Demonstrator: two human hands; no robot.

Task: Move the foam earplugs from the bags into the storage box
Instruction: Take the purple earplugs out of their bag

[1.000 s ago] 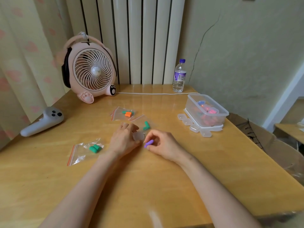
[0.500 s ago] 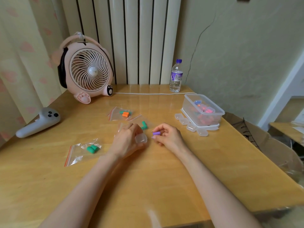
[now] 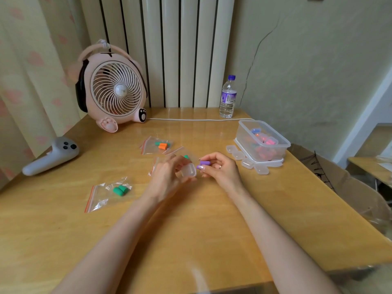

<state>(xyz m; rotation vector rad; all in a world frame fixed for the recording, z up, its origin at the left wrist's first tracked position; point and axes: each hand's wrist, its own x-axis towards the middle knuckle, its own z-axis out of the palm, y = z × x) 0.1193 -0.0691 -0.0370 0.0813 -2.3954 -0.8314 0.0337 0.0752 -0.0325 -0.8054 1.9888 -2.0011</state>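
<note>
Right hand (image 3: 220,170) pinches purple earplug (image 3: 205,162), lying crosswise; left hand (image 3: 167,177) grips small clear case (image 3: 188,170). Storage box (image 3: 246,135) sits rightward (right hand nearer).

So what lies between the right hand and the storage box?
In the head view, small clear cases lie between the right hand, which pinches a purple earplug, and the storage box.

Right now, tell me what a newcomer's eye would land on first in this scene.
At the middle of the table the hands draw the eye: the right hand pinches a purple earplug beside a small clear case held in the left hand. Behind them to the left stands a big pink fan. Near the right edge, a clear storage box holds colourful earplugs.
</note>
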